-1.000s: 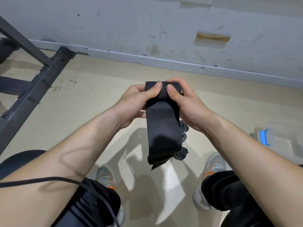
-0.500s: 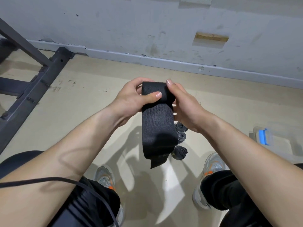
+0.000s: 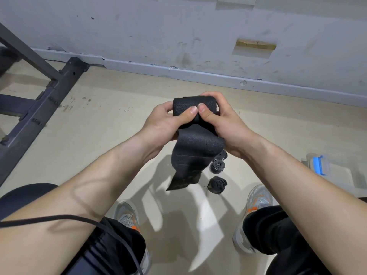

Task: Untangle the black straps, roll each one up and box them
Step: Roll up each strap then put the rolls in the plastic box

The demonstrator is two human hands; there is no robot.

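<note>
The strap (image 3: 196, 143) is black with a fine woven grain. Below it, the rolled straps (image 3: 217, 184) are black, the shoes (image 3: 127, 215) grey with orange, the floor (image 3: 99, 126) beige. To its right, a clear box (image 3: 337, 175) has a blue latch (image 3: 317, 165).

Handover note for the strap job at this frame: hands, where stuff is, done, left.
Left hand grips the left end of the roll on the black strap, thumb on top.
Right hand grips the right end, thumb on top.
The strap is partly rolled, its loose tail hanging below the hands.
Done: at least two rolled straps lie on the floor between the shoes.
Left: finish this roll, then put all rolls in the clear box at right; contents not visible.
</note>
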